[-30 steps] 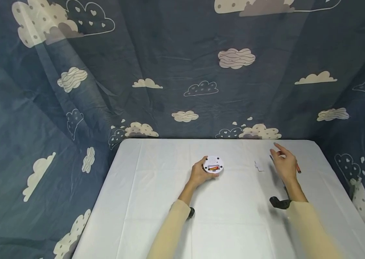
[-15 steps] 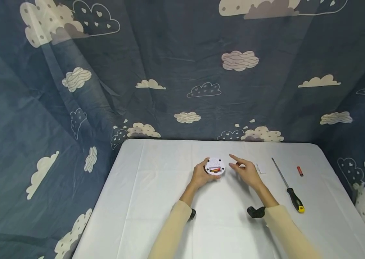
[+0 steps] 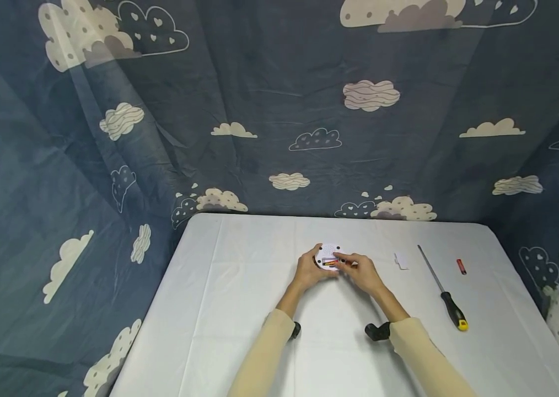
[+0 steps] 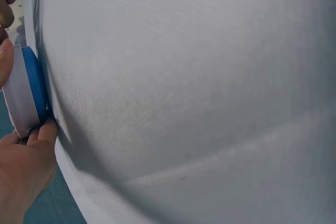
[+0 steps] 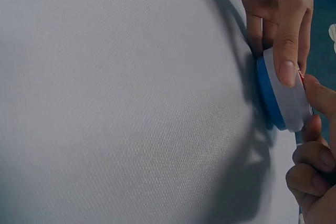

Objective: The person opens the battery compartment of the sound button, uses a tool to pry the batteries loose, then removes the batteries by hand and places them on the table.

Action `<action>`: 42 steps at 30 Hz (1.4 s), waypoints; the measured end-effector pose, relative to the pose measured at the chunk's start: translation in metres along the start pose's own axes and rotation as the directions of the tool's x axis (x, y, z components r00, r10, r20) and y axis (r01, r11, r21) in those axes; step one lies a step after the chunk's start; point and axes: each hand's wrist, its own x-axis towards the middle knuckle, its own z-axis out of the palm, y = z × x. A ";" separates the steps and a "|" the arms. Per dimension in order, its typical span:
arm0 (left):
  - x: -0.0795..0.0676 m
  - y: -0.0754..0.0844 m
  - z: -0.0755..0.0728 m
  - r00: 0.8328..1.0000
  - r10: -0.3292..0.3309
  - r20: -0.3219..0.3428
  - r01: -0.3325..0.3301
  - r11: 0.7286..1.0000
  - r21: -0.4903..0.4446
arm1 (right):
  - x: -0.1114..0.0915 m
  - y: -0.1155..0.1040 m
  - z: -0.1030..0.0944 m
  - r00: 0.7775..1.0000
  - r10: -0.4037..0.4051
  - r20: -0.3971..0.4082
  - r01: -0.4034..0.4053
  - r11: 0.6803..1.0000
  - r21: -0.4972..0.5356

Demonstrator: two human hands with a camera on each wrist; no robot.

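My left hand [image 3: 307, 271] grips a round white device [image 3: 328, 249] by its edge above the white table. Blue colouring covers the device's other side, as the left wrist view shows on the device [image 4: 35, 85]. Its face with small dark feet is turned up, and an uncovered compartment there holds a red and orange battery [image 3: 330, 263]. My right hand [image 3: 363, 272] has its thumb and a fingertip at that compartment, the other fingers curled in the right wrist view. Whether they pinch the battery or only touch it is hidden.
On the white table [image 3: 240, 309], right of the hands, lie a small white plastic piece [image 3: 401, 261], a screwdriver [image 3: 452, 310] with a black and yellow handle, and a loose red battery [image 3: 461, 267]. A dark cloud-patterned cloth [image 3: 259, 71] hangs behind the table.
My right hand has come left from beside the loose battery and screwdriver to the device, and its fingers now meet the compartment. My left hand keeps its grip on the device.
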 end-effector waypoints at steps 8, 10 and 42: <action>0.000 0.002 -0.001 1.000 0.014 0.007 -0.014 1.000 -0.006 | -0.001 0.000 0.001 0.999 -0.015 -0.029 0.015 1.000 0.003; 0.000 0.001 -0.001 1.000 0.024 0.008 -0.024 1.000 -0.011 | -0.002 0.000 0.001 0.999 -0.029 -0.038 0.029 1.000 0.003; 0.000 0.002 0.001 1.000 0.013 -0.004 -0.013 1.000 0.006 | -0.002 -0.003 -0.004 0.997 0.015 -0.076 -0.014 1.000 0.015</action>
